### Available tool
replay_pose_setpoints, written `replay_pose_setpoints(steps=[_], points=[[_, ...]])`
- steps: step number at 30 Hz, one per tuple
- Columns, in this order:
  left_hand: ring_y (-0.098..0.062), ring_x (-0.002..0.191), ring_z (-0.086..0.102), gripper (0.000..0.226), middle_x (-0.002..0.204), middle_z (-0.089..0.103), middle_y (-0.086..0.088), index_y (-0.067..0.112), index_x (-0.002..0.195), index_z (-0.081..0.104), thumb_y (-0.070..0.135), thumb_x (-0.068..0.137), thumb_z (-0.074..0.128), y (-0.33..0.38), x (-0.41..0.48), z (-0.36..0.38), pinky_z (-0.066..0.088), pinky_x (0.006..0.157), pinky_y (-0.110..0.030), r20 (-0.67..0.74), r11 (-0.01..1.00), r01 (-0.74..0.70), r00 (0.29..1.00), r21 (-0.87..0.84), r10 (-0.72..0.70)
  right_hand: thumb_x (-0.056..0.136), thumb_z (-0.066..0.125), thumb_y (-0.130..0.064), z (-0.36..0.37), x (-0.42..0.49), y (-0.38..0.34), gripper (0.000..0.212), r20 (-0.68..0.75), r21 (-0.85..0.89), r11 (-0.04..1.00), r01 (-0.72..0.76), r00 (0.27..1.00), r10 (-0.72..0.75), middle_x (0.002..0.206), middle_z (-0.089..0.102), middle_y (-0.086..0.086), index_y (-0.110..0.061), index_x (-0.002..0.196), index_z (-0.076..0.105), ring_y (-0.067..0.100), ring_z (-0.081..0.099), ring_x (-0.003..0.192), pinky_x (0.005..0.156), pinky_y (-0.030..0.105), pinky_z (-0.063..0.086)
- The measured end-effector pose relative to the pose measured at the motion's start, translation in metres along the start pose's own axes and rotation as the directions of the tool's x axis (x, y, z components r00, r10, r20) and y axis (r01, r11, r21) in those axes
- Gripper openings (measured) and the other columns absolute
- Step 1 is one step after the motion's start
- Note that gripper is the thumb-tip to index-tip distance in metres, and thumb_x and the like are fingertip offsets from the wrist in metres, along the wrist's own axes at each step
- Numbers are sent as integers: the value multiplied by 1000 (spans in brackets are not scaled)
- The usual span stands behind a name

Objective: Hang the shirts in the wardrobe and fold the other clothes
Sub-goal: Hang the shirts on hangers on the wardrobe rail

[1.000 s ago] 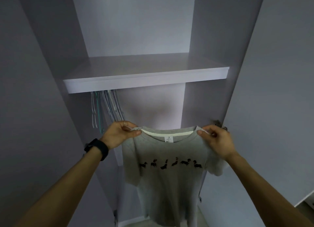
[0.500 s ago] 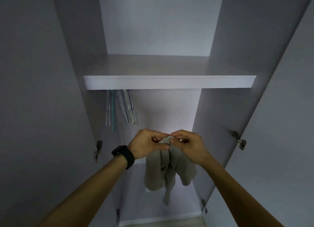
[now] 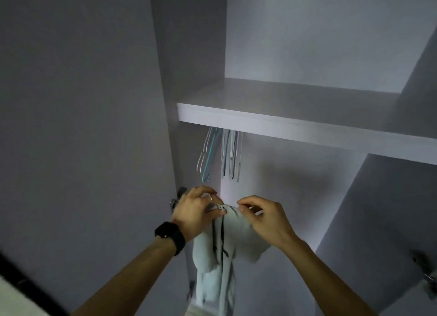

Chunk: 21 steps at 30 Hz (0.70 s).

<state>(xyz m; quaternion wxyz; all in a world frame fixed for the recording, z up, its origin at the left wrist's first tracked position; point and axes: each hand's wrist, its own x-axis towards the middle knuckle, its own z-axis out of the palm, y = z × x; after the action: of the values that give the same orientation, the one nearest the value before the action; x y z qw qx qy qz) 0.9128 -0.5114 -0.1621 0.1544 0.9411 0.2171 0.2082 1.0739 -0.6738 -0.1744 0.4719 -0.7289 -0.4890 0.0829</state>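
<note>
Hangers (image 3: 221,154) crowd the left under the shelf (image 3: 295,126); rightward the space lies open.

Bunched shirt (image 3: 227,240) in both hands (image 3: 195,211) (image 3: 266,218)

The bunched shirt (image 3: 228,242) runs off the bottom edge; its dark print is folded in and unreadable. The tops of the hangers (image 3: 230,154) are hidden behind the shelf (image 3: 283,123). The left hand (image 3: 194,212) covers part of a hinge (image 3: 176,197). A second hinge (image 3: 425,274), blurred, is cut by the right edge.
</note>
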Motion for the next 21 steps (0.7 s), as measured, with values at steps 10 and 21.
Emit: replay_pose_setpoints(steps=[10, 21], points=[[-38, 138, 43, 21, 131, 63, -12, 28, 93, 79, 39, 75, 83, -61, -16, -38, 4, 118, -64, -216, 799, 154, 976, 582, -31, 98, 60, -36, 25, 109, 62, 33, -12, -319, 946, -55, 998, 54, 127, 61, 1, -23, 128, 58, 24, 61, 109, 81, 33, 53], [-46, 144, -25, 43, 164, -7, -8, 41, 144, 44, 50, 105, 30, -127, -6, -37, -31, 102, -69, -169, 239, 156, 985, 958, 34, 98, 51, -26, 83, 211, 104, 28, -213, 18, 871, -490, 850, 483, 100, 67, 19, -5, 100, 69, 34, 63, 88, 78, 34, 49]])
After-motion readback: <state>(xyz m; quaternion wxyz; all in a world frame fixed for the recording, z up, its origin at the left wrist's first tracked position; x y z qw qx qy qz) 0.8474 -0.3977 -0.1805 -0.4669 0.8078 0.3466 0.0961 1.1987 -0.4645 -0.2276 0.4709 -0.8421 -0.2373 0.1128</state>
